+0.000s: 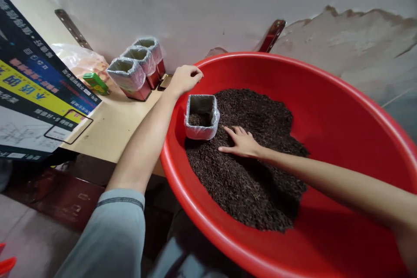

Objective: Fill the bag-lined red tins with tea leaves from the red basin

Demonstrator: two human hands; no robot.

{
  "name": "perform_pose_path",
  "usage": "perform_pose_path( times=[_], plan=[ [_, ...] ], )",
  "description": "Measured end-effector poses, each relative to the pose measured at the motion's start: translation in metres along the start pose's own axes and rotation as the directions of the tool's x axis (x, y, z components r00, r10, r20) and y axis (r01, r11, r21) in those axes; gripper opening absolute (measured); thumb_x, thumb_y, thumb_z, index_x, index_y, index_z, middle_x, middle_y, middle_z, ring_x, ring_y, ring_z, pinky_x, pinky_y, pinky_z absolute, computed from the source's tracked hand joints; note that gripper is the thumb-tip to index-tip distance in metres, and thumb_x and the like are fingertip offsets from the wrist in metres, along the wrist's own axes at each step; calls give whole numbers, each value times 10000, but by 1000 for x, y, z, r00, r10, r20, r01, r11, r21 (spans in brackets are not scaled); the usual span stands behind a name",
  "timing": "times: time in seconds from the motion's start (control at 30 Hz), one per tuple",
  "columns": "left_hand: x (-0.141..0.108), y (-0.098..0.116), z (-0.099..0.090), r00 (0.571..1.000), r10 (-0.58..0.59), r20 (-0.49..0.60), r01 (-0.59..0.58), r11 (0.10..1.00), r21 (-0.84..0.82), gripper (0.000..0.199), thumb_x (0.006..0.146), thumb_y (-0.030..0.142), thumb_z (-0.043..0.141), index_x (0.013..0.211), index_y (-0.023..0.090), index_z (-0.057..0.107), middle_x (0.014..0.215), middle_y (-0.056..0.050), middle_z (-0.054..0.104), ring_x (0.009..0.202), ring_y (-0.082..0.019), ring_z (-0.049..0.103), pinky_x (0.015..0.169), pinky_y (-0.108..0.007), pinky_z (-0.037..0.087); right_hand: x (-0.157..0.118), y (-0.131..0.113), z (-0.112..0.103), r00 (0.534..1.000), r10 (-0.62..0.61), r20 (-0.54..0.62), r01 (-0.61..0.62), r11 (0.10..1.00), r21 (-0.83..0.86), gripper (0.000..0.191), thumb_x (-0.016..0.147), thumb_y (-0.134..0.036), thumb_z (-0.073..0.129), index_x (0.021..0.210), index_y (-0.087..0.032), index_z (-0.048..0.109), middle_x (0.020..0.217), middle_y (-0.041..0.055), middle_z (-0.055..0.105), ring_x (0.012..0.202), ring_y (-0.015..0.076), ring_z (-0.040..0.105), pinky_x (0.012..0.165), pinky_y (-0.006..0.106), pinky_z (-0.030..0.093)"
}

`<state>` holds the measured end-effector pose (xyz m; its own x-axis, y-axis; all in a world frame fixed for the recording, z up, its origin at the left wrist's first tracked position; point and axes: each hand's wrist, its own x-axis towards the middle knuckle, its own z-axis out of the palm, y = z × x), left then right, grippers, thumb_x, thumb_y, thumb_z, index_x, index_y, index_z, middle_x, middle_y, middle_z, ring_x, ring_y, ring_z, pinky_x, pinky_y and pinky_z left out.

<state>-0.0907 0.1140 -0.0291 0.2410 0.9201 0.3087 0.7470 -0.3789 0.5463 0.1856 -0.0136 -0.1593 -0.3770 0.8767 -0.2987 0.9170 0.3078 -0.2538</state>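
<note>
The right hand, fingers spread, is over dark shreds in a red basin.

On my feed the basin was solid red. Inside it I saw blackish-brown loose material and a whitish-lined container. Left of it were three whitish-lined red tins, a yellow-striped black panel, a grey-blue sleeve.

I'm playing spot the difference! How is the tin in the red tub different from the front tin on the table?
The tub tin sits by the dark heap; the front tin stands beside other tins. The front tin shows red below its plastic; the tub tin shows none. Both are open-topped and plastic-lined.
</note>
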Motion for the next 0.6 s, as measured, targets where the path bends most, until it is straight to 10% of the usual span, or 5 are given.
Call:
perform_pose_path(
  times=[0.2,0.5,0.6],
  plan=[
    [-18,45,5,969,242,42,-243,970,19,221,982,227,553,1018,154,758,1047,-62,779,981,-176,697,993,-332,497,0,-6,-2,995,-75,-68,83,988,129,717,886,-533,695,1490,-185,530,1427,187,610,1280,362,633,1105,490,495],
    [-45,87,-9,913,404,-61,-398,913,90,259,1013,212,485,999,160,738,1002,-66,766,954,-179,698,956,-343,508,15,9,-25,961,-94,-262,195,899,393,405,716,-185,709,1119,-228,720,1136,53,768,1031,269,726,1013,444,550],
    [-77,128,-20,884,418,209,-452,879,151,252,972,219,529,937,167,772,880,-72,770,830,-196,707,858,-352,541,15,4,-63,913,-4,-409,257,784,566,340,663,-248,722,1002,-223,709,942,16,748,844,230,688,892,426,573]
  ],
)
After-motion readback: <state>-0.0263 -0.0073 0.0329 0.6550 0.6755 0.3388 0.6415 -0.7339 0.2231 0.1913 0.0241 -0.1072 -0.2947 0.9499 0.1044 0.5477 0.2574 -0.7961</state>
